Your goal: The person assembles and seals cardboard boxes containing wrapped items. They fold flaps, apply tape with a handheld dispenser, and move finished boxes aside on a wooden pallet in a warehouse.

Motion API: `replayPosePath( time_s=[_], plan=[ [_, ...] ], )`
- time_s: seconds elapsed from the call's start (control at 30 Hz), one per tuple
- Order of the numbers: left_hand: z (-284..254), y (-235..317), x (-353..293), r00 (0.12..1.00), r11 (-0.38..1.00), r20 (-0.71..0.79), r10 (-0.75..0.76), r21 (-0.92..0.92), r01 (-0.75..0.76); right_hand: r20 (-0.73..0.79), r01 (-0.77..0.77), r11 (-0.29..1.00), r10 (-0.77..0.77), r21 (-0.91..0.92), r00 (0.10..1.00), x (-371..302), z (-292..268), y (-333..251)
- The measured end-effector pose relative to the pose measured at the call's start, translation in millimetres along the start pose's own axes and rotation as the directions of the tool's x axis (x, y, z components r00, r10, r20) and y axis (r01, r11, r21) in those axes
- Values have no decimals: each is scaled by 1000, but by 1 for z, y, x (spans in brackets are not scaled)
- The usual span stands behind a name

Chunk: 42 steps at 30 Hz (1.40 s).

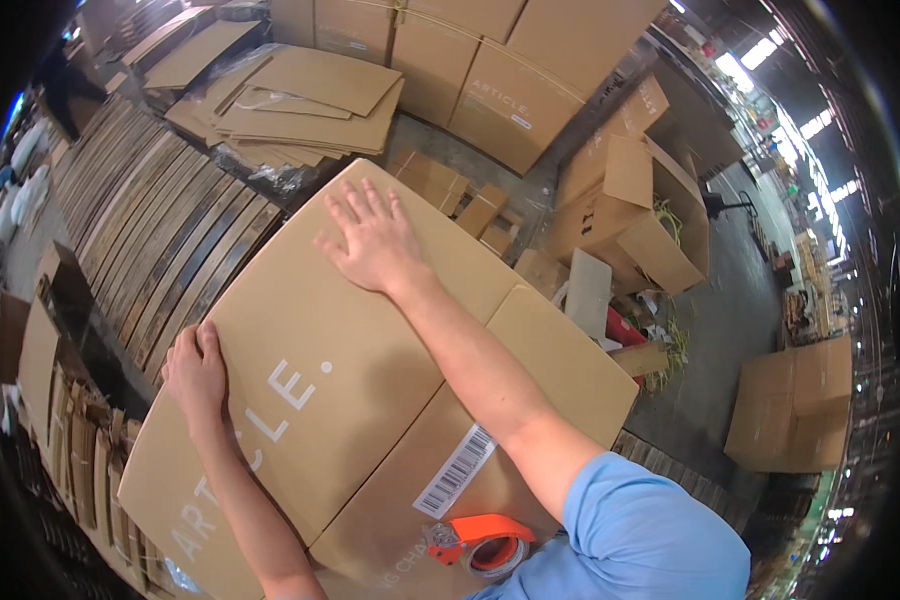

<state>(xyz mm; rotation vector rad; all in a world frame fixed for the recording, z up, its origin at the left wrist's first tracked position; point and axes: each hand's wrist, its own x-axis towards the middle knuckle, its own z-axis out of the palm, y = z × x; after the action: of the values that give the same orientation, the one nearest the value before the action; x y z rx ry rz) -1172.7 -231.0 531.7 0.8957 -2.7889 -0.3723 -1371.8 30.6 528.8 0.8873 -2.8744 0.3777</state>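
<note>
A large brown cardboard box (370,370) with white lettering fills the middle in front of me. My right hand (375,240) lies flat on its top near the far corner, fingers spread. At the left edge my left hand (195,375) grips the box, thumb on top and fingers bent over the side; the fingertips are partly hidden. A white barcode label (455,470) is stuck on the box's near part. An orange tape dispenser (482,540) with a tape roll rests on the box close to my body, touched by neither hand.
Wooden pallets (160,230) lie to the left. Flattened cardboard sheets (310,95) are piled beyond them. Tall stacked boxes (510,100) stand at the back. An opened box (630,215) with loose scraps beside it is on the right, and another box (792,408) stands farther right.
</note>
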Motion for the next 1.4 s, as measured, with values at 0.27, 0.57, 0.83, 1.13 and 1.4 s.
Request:
replayPosePath(
  time_s=[0.27, 0.57, 0.83, 1.13, 1.4],
  plan=[
    [7, -6, -19, 989, 988, -20, 149, 49, -148, 9, -4, 991, 3, 137, 1000, -4, -5, 9],
    [-80, -25, -285, 923, 973, 336, 187, 65, -221, -95, 163, 971, -181, -175, 979, -19, -3, 1],
    [-67, -34, -396, 997, 998, 39, -60, -31, 61, 284, 648, 758, -640, 76, 714, -150, -18, -140],
    [-106, -147, -453, 756, 389, 191, -626, -764, 515, 206, 879, 326, -941, 349, 268, -226, -34, -165],
    [-141, -385, -424, 193, 75, -97, -976, -990, -117, 216, 892, 294, -949, 344, 229, -220, -31, -164]
  ],
)
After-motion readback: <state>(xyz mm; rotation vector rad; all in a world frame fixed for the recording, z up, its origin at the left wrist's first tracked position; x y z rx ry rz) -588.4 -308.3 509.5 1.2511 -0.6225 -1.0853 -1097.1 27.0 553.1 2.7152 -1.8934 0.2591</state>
